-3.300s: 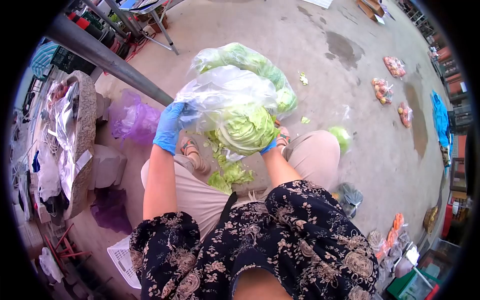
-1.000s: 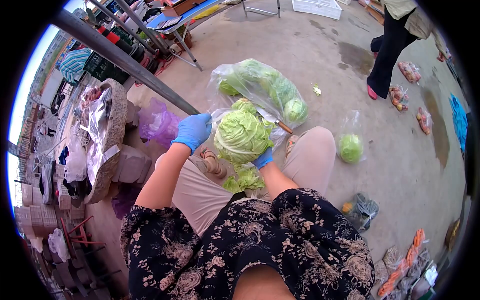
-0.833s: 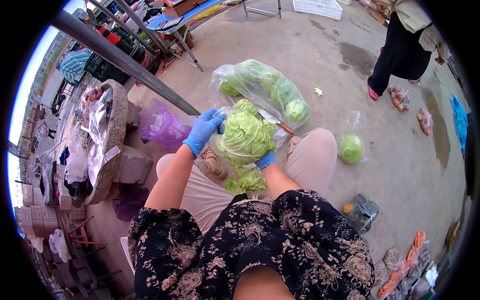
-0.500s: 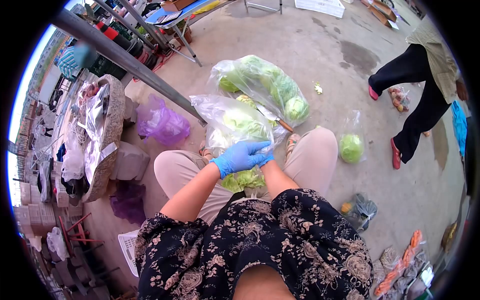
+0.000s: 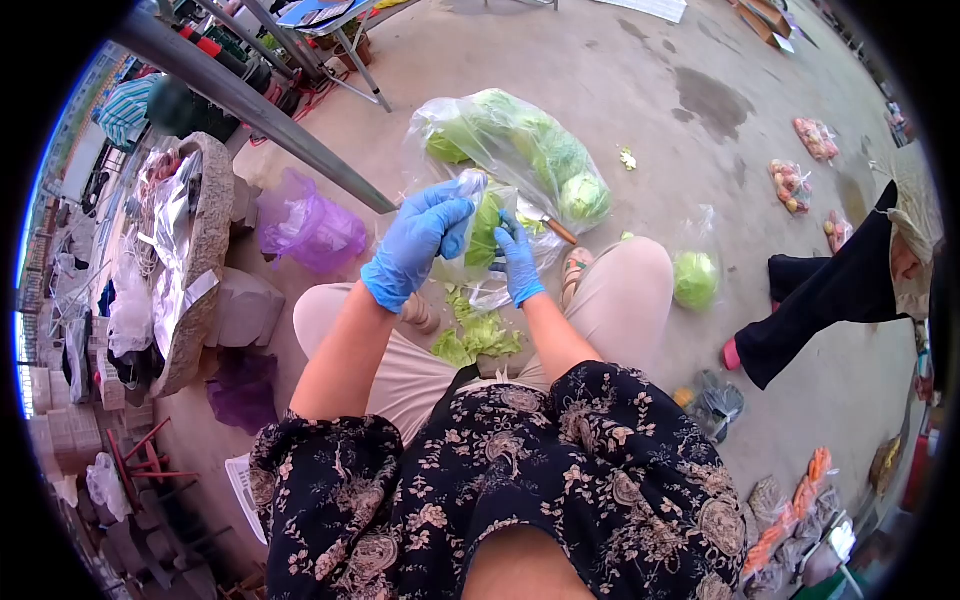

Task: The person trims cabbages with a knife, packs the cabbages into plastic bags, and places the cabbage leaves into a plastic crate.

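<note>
In a blue glove, my left hand [image 5: 418, 243] is closed around the bunched top of a clear plastic bag [image 5: 473, 183] with a cabbage [image 5: 485, 230] inside. My right hand [image 5: 518, 264], also gloved, is cupped against the bag's right side, its fingers partly spread along the plastic. The bag is held up in front of my knees. Behind it lies a large clear bag of several cabbages [image 5: 545, 140]. A knife with a wooden handle [image 5: 560, 231] rests beside that bag. Loose cabbage leaves [image 5: 480, 338] lie on the ground between my feet.
A bagged cabbage [image 5: 695, 280] is right of my knee, and a purple bag [image 5: 312, 235] is to the left. A metal pole [image 5: 270, 115] slants above a stone trough [image 5: 215, 190]. A person in dark trousers [image 5: 825, 310] is at the right, near bagged produce [image 5: 790, 187].
My hands have moved apart, the left one up and leftward with the bag's top. The bagged cabbage now stands more upright. The person at the right has moved nearer the edge of view.
</note>
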Available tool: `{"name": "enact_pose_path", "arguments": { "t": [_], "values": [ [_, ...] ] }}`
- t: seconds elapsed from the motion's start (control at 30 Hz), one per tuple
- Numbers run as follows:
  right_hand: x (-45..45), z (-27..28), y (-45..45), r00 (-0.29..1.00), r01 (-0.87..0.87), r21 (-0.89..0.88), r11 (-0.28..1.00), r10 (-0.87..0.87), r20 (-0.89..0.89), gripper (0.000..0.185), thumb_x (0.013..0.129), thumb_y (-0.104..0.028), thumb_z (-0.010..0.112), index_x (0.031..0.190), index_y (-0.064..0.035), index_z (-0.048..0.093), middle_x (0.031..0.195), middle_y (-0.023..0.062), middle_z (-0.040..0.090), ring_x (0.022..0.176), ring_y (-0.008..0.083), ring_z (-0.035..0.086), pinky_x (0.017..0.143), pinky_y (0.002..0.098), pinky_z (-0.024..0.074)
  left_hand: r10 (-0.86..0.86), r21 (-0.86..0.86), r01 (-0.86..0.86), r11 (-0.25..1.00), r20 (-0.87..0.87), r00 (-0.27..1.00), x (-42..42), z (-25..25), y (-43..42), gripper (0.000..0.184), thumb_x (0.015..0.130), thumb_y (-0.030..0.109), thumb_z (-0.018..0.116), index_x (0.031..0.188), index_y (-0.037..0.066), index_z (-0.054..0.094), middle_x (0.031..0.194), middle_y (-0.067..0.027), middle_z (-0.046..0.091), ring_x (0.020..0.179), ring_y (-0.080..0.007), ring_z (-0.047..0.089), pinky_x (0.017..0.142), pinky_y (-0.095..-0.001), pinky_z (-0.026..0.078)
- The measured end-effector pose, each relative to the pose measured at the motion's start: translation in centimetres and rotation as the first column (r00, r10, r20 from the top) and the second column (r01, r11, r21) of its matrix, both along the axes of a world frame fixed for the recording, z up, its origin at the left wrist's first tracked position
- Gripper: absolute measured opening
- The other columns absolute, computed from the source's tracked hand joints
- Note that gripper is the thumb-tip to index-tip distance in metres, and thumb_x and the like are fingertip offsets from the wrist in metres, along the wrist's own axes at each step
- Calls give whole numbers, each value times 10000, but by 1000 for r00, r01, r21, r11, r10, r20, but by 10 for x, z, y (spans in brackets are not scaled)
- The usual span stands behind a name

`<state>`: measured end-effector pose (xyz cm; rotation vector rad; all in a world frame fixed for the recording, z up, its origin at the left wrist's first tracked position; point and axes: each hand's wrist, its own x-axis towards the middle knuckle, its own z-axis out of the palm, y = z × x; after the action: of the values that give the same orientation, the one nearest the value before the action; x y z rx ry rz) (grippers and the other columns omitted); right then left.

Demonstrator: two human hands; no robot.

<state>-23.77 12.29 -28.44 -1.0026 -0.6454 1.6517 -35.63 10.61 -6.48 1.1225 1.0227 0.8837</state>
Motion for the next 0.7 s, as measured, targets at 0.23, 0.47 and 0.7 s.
{"name": "enact_pose_path", "arguments": {
  "t": [0.23, 0.47, 0.7],
  "values": [
    [-8, -53, 0, 700, -6, 174, 985, -120, 704, 383, 739, -250, 670, 1030, -36, 543, 753, 58, 541, 625, 160, 501, 603, 293, 443, 210, -336, -78, 938, 377, 902, -60, -44, 29, 355, 871, 123, 423, 1172, -61, 462, 471, 67, 273, 414, -49, 259, 438, -207, 248],
    [5, -110, 11, 345, 187, -131, 974, 60, 937, 583, 693, -452, 658, 1010, 27, 556, 817, 191, 572, 725, 297, 588, 654, 369, 488, 121, -294, 31, 955, 483, 867, -71, -50, 9, 355, 861, 118, 427, 1159, -68, 475, 475, 70, 251, 421, -45, 243, 445, -205, 244],
    [28, -74, 3, 486, -304, -701, 645, 738, 468, 250, 770, -209, 544, 880, -1, 628, 881, 166, 612, 619, 273, 606, 476, 421, 505, 249, -338, -74, 938, 512, 822, -101, -66, 9, 327, 860, 109, 438, 1121, -78, 499, 466, 59, 276, 414, -43, 252, 435, -200, 237]
  ]
}}
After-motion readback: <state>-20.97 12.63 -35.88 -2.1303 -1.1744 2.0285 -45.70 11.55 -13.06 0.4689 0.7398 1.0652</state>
